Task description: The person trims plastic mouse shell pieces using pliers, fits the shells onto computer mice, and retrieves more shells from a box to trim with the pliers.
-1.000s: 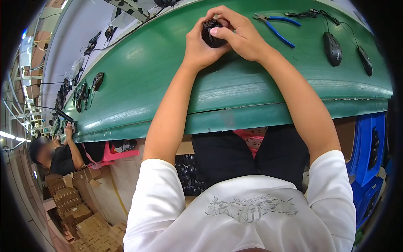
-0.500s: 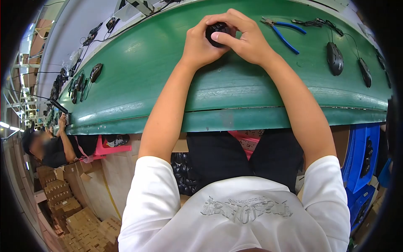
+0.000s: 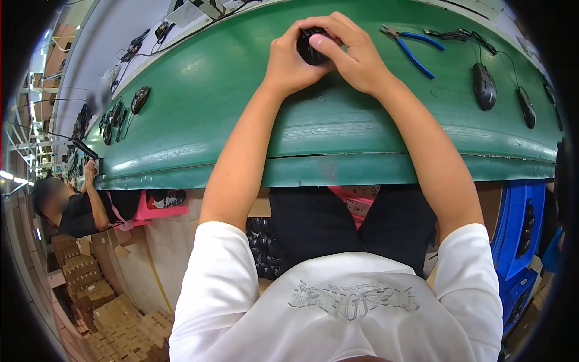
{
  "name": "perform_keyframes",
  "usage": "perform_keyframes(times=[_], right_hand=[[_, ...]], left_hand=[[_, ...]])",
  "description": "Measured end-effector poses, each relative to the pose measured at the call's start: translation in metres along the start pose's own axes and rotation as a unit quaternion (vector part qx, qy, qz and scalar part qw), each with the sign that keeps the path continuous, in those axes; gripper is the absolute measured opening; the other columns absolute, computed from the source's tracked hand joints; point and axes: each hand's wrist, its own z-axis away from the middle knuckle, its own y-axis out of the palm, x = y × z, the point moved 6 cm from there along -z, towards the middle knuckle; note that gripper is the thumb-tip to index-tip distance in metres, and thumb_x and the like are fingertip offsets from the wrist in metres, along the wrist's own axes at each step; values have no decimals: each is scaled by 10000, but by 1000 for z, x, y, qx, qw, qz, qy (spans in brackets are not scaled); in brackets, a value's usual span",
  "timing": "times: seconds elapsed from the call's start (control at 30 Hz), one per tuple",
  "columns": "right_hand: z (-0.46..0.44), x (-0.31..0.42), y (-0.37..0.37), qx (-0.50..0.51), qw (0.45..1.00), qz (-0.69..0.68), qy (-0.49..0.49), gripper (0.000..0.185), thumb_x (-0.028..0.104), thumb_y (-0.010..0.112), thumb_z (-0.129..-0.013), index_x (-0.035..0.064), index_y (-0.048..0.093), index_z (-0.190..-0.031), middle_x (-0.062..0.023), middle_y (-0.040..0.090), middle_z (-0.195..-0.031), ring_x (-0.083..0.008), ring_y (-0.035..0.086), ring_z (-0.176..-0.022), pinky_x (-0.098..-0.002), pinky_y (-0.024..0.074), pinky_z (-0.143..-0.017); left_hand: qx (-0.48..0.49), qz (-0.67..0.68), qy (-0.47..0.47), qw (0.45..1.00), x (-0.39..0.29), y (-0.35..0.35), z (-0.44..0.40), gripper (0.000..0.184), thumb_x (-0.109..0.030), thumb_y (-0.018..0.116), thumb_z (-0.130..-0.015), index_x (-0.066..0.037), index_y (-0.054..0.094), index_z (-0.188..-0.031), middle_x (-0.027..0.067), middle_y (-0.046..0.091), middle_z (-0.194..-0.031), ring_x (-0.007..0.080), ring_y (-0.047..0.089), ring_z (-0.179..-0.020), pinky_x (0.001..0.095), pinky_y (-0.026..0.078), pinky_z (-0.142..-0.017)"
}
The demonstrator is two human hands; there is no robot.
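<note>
Above the green work surface, my left hand (image 3: 289, 63) and my right hand (image 3: 357, 55) close together around a black computer mouse (image 3: 309, 53). Fingers cover most of it, so only its dark, glossy upper part shows. The left fingers wrap its left and far sides. My right thumb presses on its top, while the other right fingers curl over the far edge. Just right of my hands lie blue-handled pliers (image 3: 416, 51), their jaws apart.
Two corded black mice (image 3: 484, 86) (image 3: 526, 107) lie at the right of the green belt (image 3: 199, 120). More mice (image 3: 140, 99) sit at the left. Farther left, a person (image 3: 78, 211) in dark clothing works at the belt. Blue crates (image 3: 512, 235) stand below right; cardboard boxes (image 3: 123, 326) stack below left.
My right thumb has shifted slightly up and right over the mouse, which looks turned a little in my hands. The other items on the belt stay in place.
</note>
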Motion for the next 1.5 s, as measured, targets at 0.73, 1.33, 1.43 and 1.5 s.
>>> perform_keyframes(times=[0.73, 1.33, 1.43, 1.5], right_hand=[[5, -44, 8, -5, 962, -191, 193, 625, 115, 744, -879, 27, 421, -1407, -158, 636, -1209, -191, 641, -950, -299, 522, -879], [3, -75, -12, -69, 930, -226, 282, 526, 73, 564, -938, 1, 358, -1417, -116, 579, -1061, -197, 594, -898, -313, 507, -847], [9, -81, -13, -102, 901, -276, 319, 512, 42, 522, -921, -4, 366, -1407, -110, 565, -1034, -198, 584, -899, -318, 501, -852], [9, -81, -13, -95, 902, -282, 312, 524, 18, 489, -892, 5, 373, -1403, -110, 554, -1039, -197, 570, -896, -319, 495, -859]], left_hand=[[-7, 478, -290, 829, 35, -14, 6, 436, -178, 822, -761, 17, 613, -1090, 160, 716, -986, 225, 684, -809, 318, 558, -742], [-20, -134, -159, 978, 86, -199, -35, 813, -409, 828, -731, -18, 513, -1371, 174, 572, -1367, 304, 588, -1194, 392, 473, -1013], [-187, -393, -249, 865, 156, -329, -4, 526, -256, 678, -775, -26, 620, -1244, 189, 632, -1256, 352, 629, -1085, 412, 505, -941], [-60, -570, -347, 742, 193, -376, 33, 567, -280, 588, -818, -55, 550, -1338, 168, 550, -1379, 358, 559, -1204, 523, 436, -1010]])
